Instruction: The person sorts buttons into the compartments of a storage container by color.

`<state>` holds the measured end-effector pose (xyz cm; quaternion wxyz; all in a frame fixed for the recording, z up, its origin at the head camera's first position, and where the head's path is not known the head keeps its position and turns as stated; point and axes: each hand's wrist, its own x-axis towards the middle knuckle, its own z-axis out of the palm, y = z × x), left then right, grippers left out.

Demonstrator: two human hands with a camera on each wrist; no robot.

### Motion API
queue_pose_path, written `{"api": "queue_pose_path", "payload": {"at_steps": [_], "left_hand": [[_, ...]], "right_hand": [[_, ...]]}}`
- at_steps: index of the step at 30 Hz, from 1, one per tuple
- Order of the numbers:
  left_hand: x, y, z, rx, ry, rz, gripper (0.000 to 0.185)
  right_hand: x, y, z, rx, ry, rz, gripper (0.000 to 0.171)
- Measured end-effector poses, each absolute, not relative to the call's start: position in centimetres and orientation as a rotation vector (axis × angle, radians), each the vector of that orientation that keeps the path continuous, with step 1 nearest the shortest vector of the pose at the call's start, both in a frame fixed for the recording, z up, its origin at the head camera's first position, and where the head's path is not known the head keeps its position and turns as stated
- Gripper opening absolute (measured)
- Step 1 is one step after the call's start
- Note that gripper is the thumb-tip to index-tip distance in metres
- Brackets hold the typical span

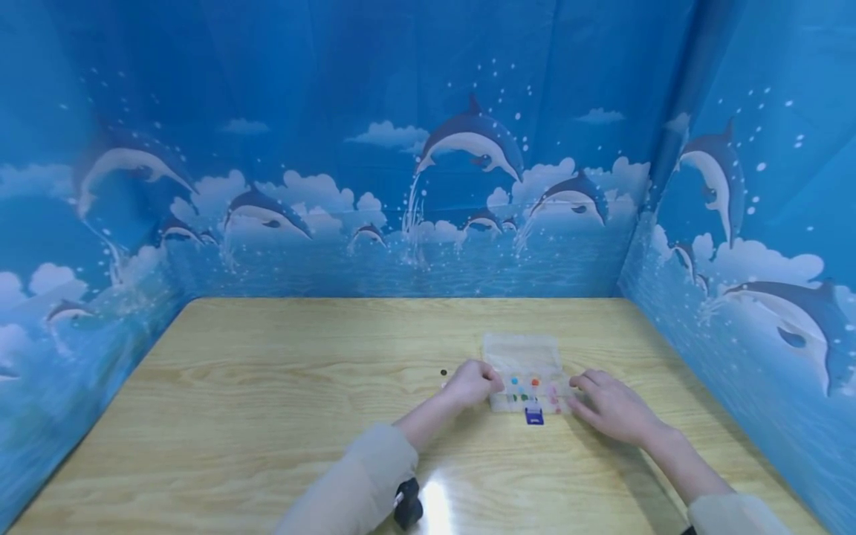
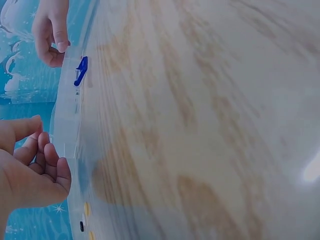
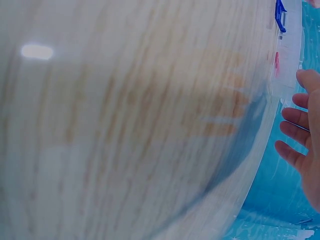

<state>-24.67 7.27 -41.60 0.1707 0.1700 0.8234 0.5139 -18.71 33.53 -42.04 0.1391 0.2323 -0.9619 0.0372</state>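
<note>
A clear plastic compartment box [image 1: 498,405] lies on the table with its lid [image 1: 521,353] swung back and a blue latch [image 1: 534,416] in front. Small coloured pieces [image 1: 535,383], blue, orange, green and pink, sit in its compartments. My left hand [image 1: 471,383] is over the box's left end, fingers curled and thumb close to the index fingertip. Whether anything small is between those fingertips is hidden. Beside the right end, my right hand [image 1: 611,407] has its fingers loosely spread, fingertips close to the box wall; contact is unclear.
A small black piece [image 1: 443,372] lies on the wooden table [image 1: 267,401] left of the box. Small yellow pieces [image 2: 87,209] show near it in the left wrist view. Blue dolphin-print curtains [image 1: 321,148] enclose the table's back and sides.
</note>
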Motion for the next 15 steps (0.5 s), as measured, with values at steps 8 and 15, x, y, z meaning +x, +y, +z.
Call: {"api": "queue_pose_path", "payload": {"at_steps": [8,15], "left_hand": [[-24.9,6.9,-41.4,0.446,2.377,1.471,0.004],[-25.3,6.1,-41.4,0.437,2.358,1.493,0.006]], "right_hand": [[-18.7,33.5,-42.1,0.685,-2.769,0.109,0.034],[-18.7,33.5,-42.2,0.682,-2.771,0.105,0.034]]}}
